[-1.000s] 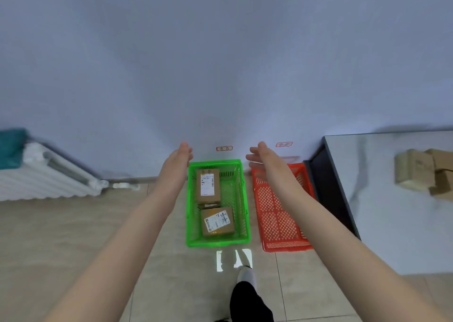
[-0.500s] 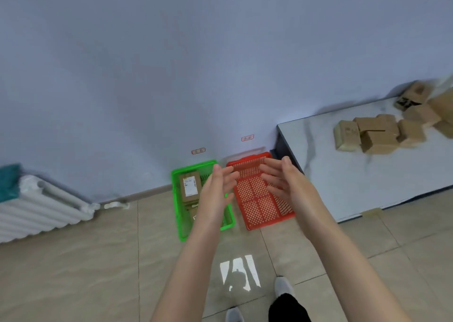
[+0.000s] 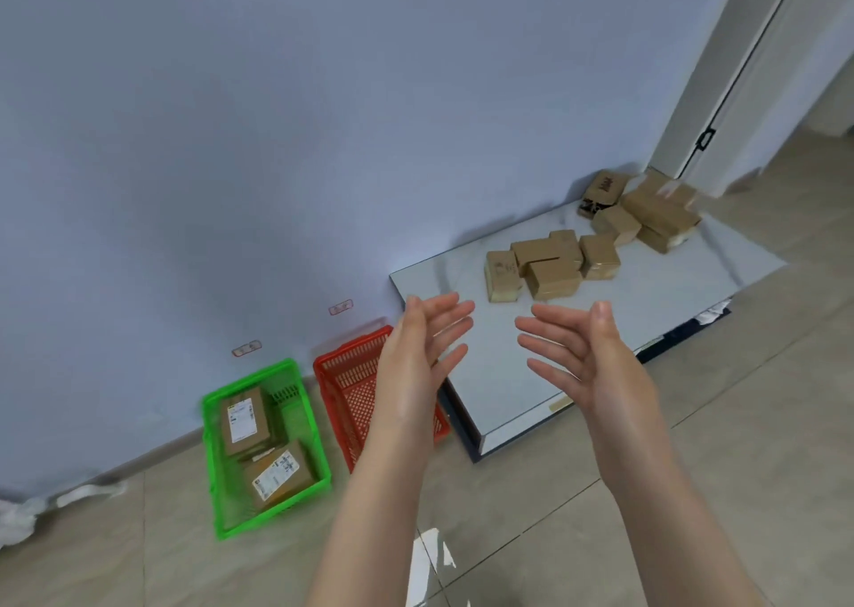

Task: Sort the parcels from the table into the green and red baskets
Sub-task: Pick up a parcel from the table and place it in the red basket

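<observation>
My left hand [image 3: 418, 361] and my right hand [image 3: 580, 357] are raised side by side with straight spread fingers, palms facing each other, holding nothing. They hover in front of the near end of the low white table [image 3: 499, 375]. Several brown cardboard parcels [image 3: 550, 264] lie on the table beyond my fingers, with more parcels [image 3: 647, 213] at its far end. On the floor to the left, the green basket [image 3: 305, 421] holds two labelled parcels [image 3: 245, 419]. The red basket [image 3: 351, 380] beside it shows no parcels and is partly hidden by my left hand.
A blue-grey wall runs behind the baskets and carries two small labels [image 3: 340, 307] above them. A white door frame [image 3: 721, 79] stands past the table at the right. The floor is beige tile [image 3: 693, 421].
The view has swung right from the baskets toward the table. Both hands moved right with it, from over the baskets to the table's near end, staying empty and spread.
</observation>
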